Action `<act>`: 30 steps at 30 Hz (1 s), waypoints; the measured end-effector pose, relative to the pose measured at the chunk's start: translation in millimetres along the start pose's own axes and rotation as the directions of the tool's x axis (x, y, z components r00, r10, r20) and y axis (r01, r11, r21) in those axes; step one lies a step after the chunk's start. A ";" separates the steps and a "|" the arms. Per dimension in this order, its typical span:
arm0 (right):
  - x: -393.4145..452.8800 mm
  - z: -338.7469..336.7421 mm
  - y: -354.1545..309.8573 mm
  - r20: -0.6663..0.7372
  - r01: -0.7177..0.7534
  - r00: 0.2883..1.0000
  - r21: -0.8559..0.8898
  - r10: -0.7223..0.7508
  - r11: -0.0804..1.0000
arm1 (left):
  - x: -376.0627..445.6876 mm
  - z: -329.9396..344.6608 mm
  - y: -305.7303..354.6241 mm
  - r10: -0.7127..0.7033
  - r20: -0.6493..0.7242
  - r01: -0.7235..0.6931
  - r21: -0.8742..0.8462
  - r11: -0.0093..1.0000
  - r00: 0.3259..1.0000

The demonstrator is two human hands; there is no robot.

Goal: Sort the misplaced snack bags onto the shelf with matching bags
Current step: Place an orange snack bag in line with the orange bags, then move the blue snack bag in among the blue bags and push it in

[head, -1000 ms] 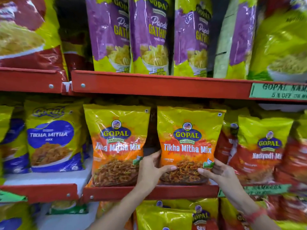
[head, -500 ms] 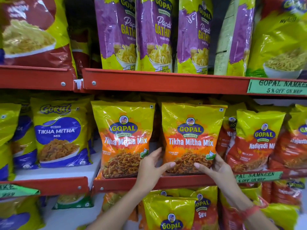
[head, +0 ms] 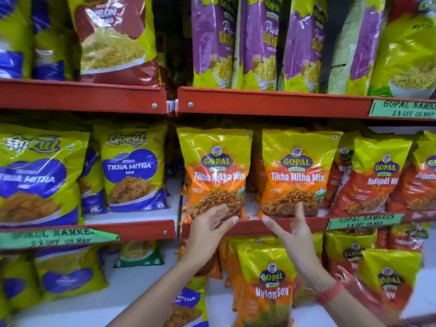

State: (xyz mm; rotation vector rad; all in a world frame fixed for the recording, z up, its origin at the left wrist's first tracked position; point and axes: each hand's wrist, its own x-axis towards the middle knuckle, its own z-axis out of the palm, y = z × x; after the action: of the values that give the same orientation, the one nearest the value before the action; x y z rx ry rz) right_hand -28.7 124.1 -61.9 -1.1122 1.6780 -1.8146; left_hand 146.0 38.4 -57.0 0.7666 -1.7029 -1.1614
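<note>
Two yellow-and-orange Tikha Mitha Mix bags stand upright side by side on the middle red shelf (head: 283, 224): a left bag (head: 213, 171) and a right bag (head: 297, 171). My left hand (head: 208, 228) is in front of the left bag's bottom, fingers spread, holding nothing. My right hand (head: 291, 228) hovers below the right bag's bottom edge, fingers apart, one fingertip reaching up over the bag's lower part. Neither hand grips a bag.
Blue-and-yellow Tikha Mitha bags (head: 132, 168) fill the left bay. Red Nadiyadi Mix bags (head: 377, 175) stand to the right. Purple Papdi Gathiya bags (head: 259, 41) line the upper shelf. A Nylon Sev bag (head: 269, 286) stands on the lower shelf between my forearms.
Both hands let go of the right Tikha Mitha Mix bag, dropped slightly and spread apart. The view shifted, so the shelves appear lower and further right.
</note>
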 end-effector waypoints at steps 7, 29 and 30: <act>-50.9 71.7 20.2 0.173 0.005 0.985 0.063 -0.016 0.998 | -38.8 -54.2 -42.5 -0.083 -0.100 0.087 0.036 0.996 0.991; -46.6 179.4 238.6 0.191 -0.633 0.620 -0.453 0.761 0.628 | -82.7 -93.4 -275.9 -0.892 -0.260 0.895 -0.155 0.417 0.371; -46.4 178.7 240.8 0.191 -0.645 0.608 -0.448 0.771 0.620 | -83.7 -93.2 -277.7 -0.907 -0.233 0.896 -0.198 0.397 0.350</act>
State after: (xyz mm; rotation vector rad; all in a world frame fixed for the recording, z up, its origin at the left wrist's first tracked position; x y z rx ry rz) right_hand 89.1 6.3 -315.5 -0.6485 1.8532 -0.7583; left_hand 265.1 -25.4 -330.1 1.9242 -0.8774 -1.6545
